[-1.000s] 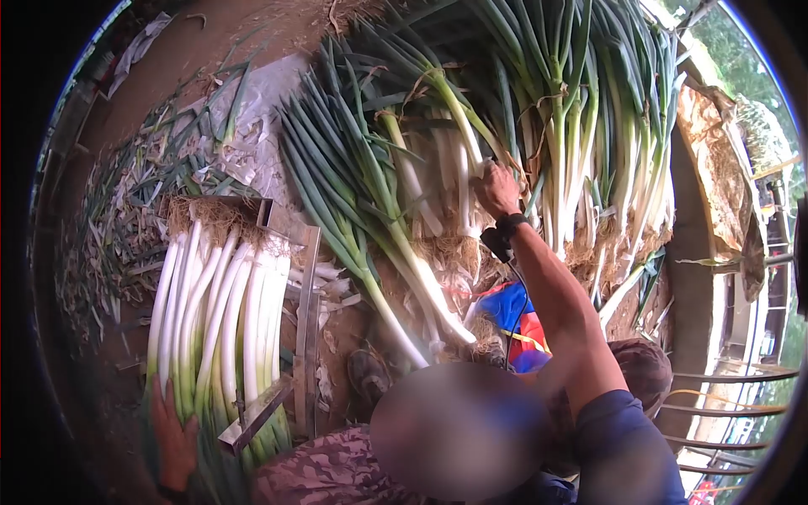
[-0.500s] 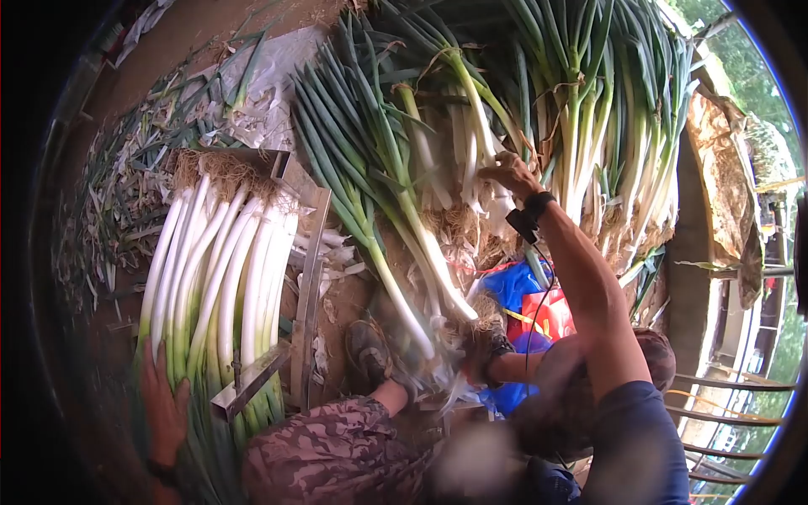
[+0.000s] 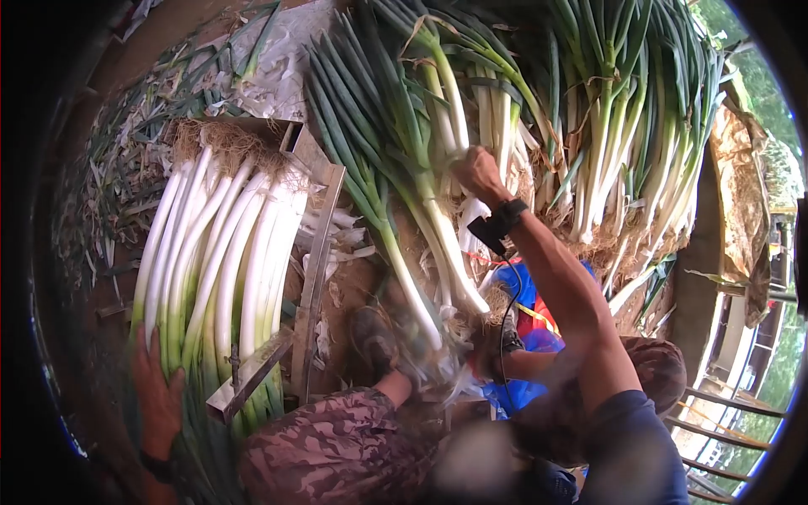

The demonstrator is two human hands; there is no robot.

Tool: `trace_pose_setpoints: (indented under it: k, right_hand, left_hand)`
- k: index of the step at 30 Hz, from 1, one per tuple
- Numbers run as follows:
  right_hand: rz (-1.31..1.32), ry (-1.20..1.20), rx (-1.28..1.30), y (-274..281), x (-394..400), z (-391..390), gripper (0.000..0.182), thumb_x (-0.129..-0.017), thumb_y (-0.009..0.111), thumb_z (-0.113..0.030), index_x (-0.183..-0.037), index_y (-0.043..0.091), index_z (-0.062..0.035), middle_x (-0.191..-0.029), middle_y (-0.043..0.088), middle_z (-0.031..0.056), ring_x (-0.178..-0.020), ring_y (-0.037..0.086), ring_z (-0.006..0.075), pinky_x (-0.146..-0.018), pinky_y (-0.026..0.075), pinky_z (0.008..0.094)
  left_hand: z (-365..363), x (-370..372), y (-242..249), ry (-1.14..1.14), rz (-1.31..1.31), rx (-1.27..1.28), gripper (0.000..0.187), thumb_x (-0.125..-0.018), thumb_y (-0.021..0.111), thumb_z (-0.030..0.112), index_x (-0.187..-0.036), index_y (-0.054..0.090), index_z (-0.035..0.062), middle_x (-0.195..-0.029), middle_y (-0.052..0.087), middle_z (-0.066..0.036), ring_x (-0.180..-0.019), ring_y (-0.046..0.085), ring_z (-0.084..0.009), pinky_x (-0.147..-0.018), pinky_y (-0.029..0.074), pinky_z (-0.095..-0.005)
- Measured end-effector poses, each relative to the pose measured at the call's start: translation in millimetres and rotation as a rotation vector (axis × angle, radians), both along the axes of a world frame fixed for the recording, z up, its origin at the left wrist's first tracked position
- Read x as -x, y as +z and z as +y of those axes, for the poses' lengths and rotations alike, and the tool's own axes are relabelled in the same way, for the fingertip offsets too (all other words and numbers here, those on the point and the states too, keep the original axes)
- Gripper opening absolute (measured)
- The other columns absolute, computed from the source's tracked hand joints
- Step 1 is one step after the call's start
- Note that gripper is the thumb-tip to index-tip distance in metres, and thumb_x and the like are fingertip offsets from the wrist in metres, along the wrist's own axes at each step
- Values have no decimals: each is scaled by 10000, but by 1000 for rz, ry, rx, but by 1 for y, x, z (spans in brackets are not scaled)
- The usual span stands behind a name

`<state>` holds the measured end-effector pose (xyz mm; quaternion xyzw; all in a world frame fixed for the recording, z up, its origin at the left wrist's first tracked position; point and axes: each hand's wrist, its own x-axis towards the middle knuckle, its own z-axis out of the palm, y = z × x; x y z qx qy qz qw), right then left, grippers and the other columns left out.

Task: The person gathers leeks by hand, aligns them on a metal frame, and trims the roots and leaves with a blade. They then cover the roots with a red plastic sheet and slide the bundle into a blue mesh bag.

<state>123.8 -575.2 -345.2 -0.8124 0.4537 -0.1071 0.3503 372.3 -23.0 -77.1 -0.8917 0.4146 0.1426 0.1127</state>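
Note:
My left hand [image 3: 158, 391] lies with its fingers apart against the left side of a row of long green onions [image 3: 227, 261], where white stems turn green. Their roots point away from me, near a metal plate and rail frame [image 3: 313, 261]. Farther right, my right hand [image 3: 480, 175] is closed round the lower end of a green onion [image 3: 450, 97] with a white stem and dark leaves. A dark band with a small device circles that wrist. Below that hand, other green onions [image 3: 450, 248] lean with root ends toward my feet.
A thick stand of green onions [image 3: 619, 135] fills the back right. Peeled skins and leaf scraps [image 3: 126, 177] cover the ground at left. A blue and red plastic bag [image 3: 526, 295] lies by my shoe [image 3: 374, 341]. Metal bars [image 3: 732, 429] run along the right edge.
My right hand has moved left, and the stem at it has shifted the same way. My left hand stays against the row of green onions. The view has turned slightly.

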Motion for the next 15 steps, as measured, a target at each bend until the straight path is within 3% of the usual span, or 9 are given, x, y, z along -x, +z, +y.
trace_pose_setpoints:
  k: [2, 5, 7, 8, 10, 11, 12, 14, 15]
  right_hand:
    - [123, -14, 18, -48, -9, 14, 349, -822, 661, -287, -920, 646, 48, -941, 680, 306, -933, 681, 444, -785, 513, 520]
    - [151, -159, 244, -64, -22, 24, 355, -833, 677, -297, -947, 643, 37, -948, 676, 301, -959, 678, 427, -808, 517, 513]
    - [229, -39, -2, -52, -19, 1, 412, -877, 692, -387, -968, 603, 5, -1010, 694, 260, -1002, 671, 408, -846, 536, 480]
    - [199, -18, -85, -48, -20, -13, 338, -868, 705, -329, -1007, 649, -26, -999, 700, 237, -964, 673, 385, -817, 529, 486]
    - [46, 405, -139, -52, -11, -63, 361, -851, 722, -354, -1065, 700, -64, -960, 698, 213, -920, 668, 353, -801, 524, 456]
    - [-80, 676, 265, -13, -6, -72, 279, -816, 712, -193, -1074, 718, -88, -998, 693, 182, -867, 663, 328, -758, 533, 412]
    - [-207, 932, 673, 41, -1, -76, 314, -782, 702, -33, -1083, 735, -112, -1036, 688, 152, -813, 657, 303, -714, 542, 368]
    - [-246, 920, 581, 102, 18, -87, 277, -829, 698, -66, -1102, 731, -98, -1065, 674, 124, -824, 663, 238, -709, 547, 346]
    - [-144, 526, 119, 153, 15, -62, 249, -863, 688, -92, -1109, 726, -79, -1032, 674, 107, -812, 659, 200, -700, 544, 327]
  left_hand:
    - [-2, -1, -1, 14, -4, -6, 721, -1036, 426, 500, -1570, 298, 33, -1637, 217, -235, -1486, 251, -441, -1209, 197, -512]
    - [0, 1, 0, -18, 4, 22, 718, -1029, 452, 481, -1570, 298, 36, -1636, 222, -235, -1484, 255, -443, -1207, 202, -517]
    - [-3, 3, 2, -18, 9, 33, 693, -1030, 474, 428, -1568, 296, 30, -1636, 220, -235, -1482, 257, -445, -1201, 213, -520]
    - [-3, 4, 3, -12, 11, 38, 693, -1030, 474, 428, -1568, 296, 30, -1636, 220, -235, -1482, 257, -445, -1201, 213, -520]
    - [-4, 5, 1, -19, 7, 69, 658, -1039, 475, 377, -1566, 295, 26, -1632, 223, -239, -1476, 261, -453, -1196, 223, -518]
    - [-3, 5, 0, -16, 6, 80, 658, -1039, 475, 377, -1566, 295, 26, -1632, 223, -239, -1476, 261, -453, -1196, 223, -518]
    - [0, 4, -1, -31, 3, 91, 649, -1039, 481, 357, -1565, 296, 24, -1629, 226, -244, -1473, 264, -455, -1194, 228, -517]
    - [4, 2, -5, -45, 4, 107, 641, -1038, 487, 336, -1563, 297, 21, -1625, 229, -248, -1470, 268, -456, -1192, 233, -516]
    - [7, 0, -8, -71, -22, 131, 636, -1037, 493, 328, -1564, 299, 29, -1624, 235, -242, -1467, 276, -454, -1188, 239, -518]
